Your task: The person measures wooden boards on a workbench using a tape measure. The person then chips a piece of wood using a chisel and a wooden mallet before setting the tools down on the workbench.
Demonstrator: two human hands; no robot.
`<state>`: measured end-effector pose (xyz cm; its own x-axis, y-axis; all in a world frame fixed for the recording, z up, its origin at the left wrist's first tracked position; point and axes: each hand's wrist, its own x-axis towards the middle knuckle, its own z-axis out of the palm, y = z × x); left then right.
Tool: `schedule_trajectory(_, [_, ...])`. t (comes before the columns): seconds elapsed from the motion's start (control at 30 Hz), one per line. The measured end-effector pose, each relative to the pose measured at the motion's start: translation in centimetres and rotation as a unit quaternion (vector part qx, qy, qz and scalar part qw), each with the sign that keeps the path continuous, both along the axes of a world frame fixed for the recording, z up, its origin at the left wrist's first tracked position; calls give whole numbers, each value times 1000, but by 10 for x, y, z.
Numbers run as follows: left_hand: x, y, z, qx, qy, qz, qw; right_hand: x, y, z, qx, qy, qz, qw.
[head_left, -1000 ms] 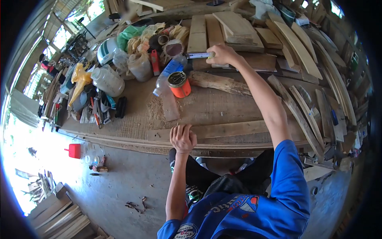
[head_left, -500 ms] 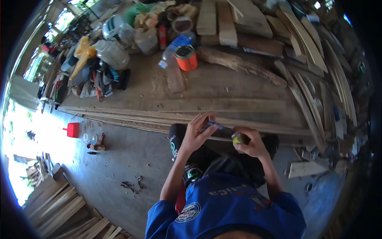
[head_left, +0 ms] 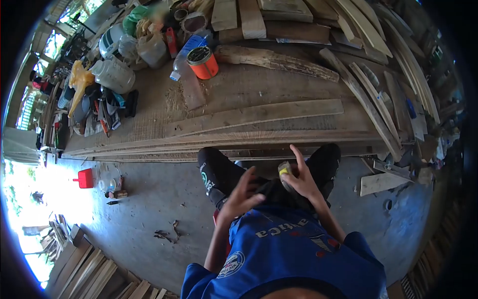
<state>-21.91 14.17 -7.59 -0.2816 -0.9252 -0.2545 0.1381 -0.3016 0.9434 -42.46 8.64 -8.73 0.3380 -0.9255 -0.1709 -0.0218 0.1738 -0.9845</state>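
Here's the right hand (head_left: 305,183), thumb and fingers gripping a small, rounded, yellow-labelled tape measure (head_left: 285,171) above the black fabric trousers (head_left: 218,167); left hand (head_left: 240,198) open, fingers spread! Blue short-sleeved shirt (head_left: 298,269) reads "utica"; its round white badge (head_left: 231,264), "VICTOR". The label's print is too small.

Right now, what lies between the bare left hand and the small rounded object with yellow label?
No object; in the head view, only the dark trousers and grey floor show between the left hand and the small object.
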Motion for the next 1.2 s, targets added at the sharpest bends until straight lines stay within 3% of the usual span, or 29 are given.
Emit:
schedule_trajectory(0.07, [-22, -1, -2, -19, 2, 1, 1000, 17, -3, 12, -34, 28, 28, 999])
schedule_trajectory(0.13, [-31, -17, -2, -116, -9, 22, 993, 38, -2, 22, -13, 27, 42, 999])
schedule_trajectory(0.27, [0, -33, 16, -16, 70, 60, 996, 55, -8, 10, 41, -109, 40, 992])
schedule_trajectory(0.33, [7, -32, 3, 33, 178, 149, 972, 55, -11, 12, 35, -124, 84, 988])
schedule_trajectory(0.37, [13, -29, 1, 28, 174, 162, 971, 55, -11, 14, 32, -120, 113, 986])
schedule_trajectory(0.43, [19, -23, 8, 162, 320, 207, 910, 60, -9, 30, 61, -179, 168, 968])
schedule_trajectory(0.47, [22, -20, 3, 158, 320, 209, 910, 59, -13, 32, 58, -179, 172, 967])
schedule_trajectory(0.53, [30, -15, -9, 158, 340, 208, 904, 51, -23, 39, -10, -52, 251, 967])
schedule_trajectory(0.57, [40, -13, -10, 148, 303, 240, 910, 37, -45, 56, -288, 132, 276, 908])
schedule_trajectory(0.6, [56, -13, -2, 134, 268, 251, 920, 24, -60, 50, -377, 285, 232, 850])
schedule_trajectory(0.63, [75, -16, 7, 124, 234, 256, 930, 11, -79, 48, -340, 336, 173, 861])
schedule_trajectory(0.67, [104, -21, -6, 73, 167, 272, 945, -3, -101, 54, -392, 396, 129, 821])
schedule_trajectory(0.7, [110, -33, 24, -11, 73, 362, 929, -14, -119, 62, -441, 455, 81, 769])
schedule_trajectory(0.73, [131, -44, 33, -120, -66, 342, 930, -21, -129, 62, -436, 467, 63, 767])
schedule_trajectory(0.77, [158, -60, 40, -92, -355, 317, 875, -28, -139, 55, -437, 481, 80, 756])
schedule_trajectory(0.83, [189, -96, 51, -219, -546, 291, 754, -38, -142, 43, -430, 504, 82, 745])
schedule_trajectory(0.9, [230, -127, 29, -299, -642, 292, 643, -39, -140, 34, -479, 464, 60, 743])
schedule_trajectory(0.93, [244, -137, 16, -311, -637, 285, 645, -42, -140, 25, -476, 470, 48, 742])
schedule_trajectory(1.07, [261, -155, -11, -262, -757, 336, 495, -46, -133, 16, -549, 468, 14, 692])
schedule_trajectory(1.17, [277, -162, -16, -307, -732, 306, 526, -50, -139, 18, -602, 416, 18, 682])
schedule_trajectory(1.2, [284, -162, -13, -292, -705, 286, 580, -52, -143, 24, -594, 426, 12, 682])
